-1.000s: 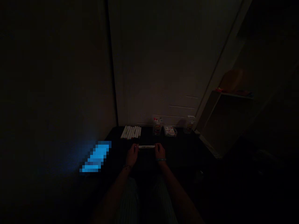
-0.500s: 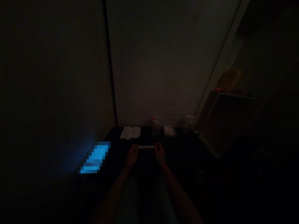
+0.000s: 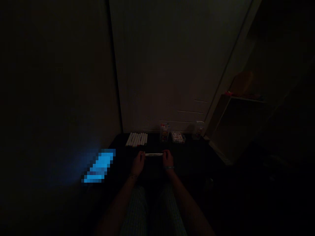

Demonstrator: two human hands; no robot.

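Note:
A white marker (image 3: 154, 154) with dark print on its barrel lies level between my two hands. My left hand (image 3: 138, 162) is closed on its left end, and my right hand (image 3: 168, 159) is closed on its right end. Behind my left hand, a row of white markers (image 3: 136, 139) lies side by side on the dark table (image 3: 152, 170). Past my right hand stand a clear container with coloured tips (image 3: 164, 132) and a low case with a printed label (image 3: 178, 137). The dim light hides finger detail.
A clear upright container (image 3: 199, 130) stands at the table's back right, close to the pale wall (image 3: 169, 65). A bright blue pixelated screen (image 3: 100, 166) glows at the left. To the right is a cabinet (image 3: 236, 127) with things on top.
The view has shifted very slightly and looks a little darker. Both hands keep their hold on the marker in nearly the same place.

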